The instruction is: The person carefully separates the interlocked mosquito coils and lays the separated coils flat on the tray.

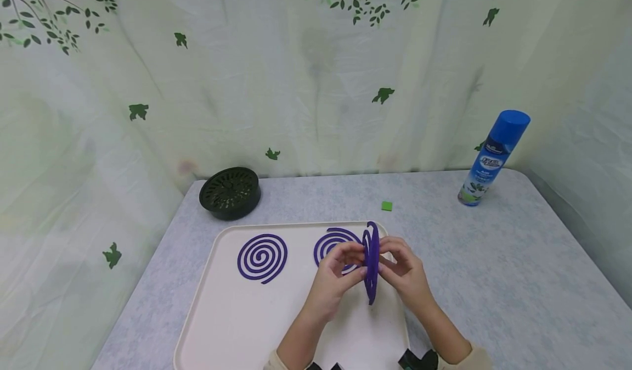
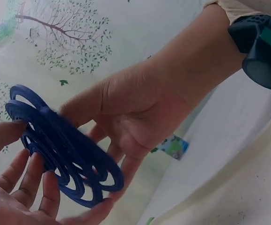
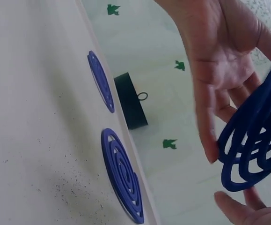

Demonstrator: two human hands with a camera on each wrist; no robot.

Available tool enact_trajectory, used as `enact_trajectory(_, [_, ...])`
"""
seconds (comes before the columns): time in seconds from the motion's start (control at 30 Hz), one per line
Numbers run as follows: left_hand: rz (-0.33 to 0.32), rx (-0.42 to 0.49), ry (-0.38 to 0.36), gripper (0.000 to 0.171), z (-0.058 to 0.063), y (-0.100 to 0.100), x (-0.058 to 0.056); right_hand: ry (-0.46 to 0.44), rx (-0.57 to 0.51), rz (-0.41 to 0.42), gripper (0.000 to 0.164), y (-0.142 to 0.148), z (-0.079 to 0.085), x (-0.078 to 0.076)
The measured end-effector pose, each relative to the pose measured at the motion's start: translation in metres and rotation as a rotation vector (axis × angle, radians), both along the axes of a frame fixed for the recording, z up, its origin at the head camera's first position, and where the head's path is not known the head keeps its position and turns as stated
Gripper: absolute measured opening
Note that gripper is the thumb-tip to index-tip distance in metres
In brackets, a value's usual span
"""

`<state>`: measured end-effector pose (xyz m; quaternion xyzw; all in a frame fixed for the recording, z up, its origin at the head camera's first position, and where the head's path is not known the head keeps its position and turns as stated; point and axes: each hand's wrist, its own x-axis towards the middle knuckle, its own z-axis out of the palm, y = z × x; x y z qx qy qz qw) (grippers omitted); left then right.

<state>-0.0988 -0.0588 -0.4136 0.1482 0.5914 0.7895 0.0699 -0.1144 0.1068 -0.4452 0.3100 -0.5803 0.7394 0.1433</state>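
A purple-blue mosquito coil stands on edge above the right side of a white tray, held between both hands. My left hand pinches it from the left, thumb below the fingers. From the right, my right hand grips its other face with thumb and fingertips. In the left wrist view the coil shows layered rings with gaps between them. Two more coils lie flat on the tray: one at the left, and another partly hidden behind my left hand.
A dark round holder with a slotted top stands behind the tray, at the table's back left. At the back right is a blue spray can. A small green square lies behind the tray. Dark specks dot the tray in the right wrist view.
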Motion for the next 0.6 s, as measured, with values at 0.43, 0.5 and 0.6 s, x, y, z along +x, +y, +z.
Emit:
enact_trajectory(0.43, [-0.016,-0.135,-0.119,0.072,0.002,-0.008,-0.001,-0.226,0.071,-0.076,0.058,0.002,0.002,0.005])
enact_trajectory(0.5, [-0.041,-0.118,-0.142,0.074,0.001,-0.01,-0.003,-0.265,0.077,-0.048,0.064,0.004,0.002,0.005])
enact_trajectory(0.6, [-0.065,-0.067,-0.199,0.07,0.0,-0.014,-0.005,-0.307,0.049,0.028,0.062,0.007,0.0,0.004])
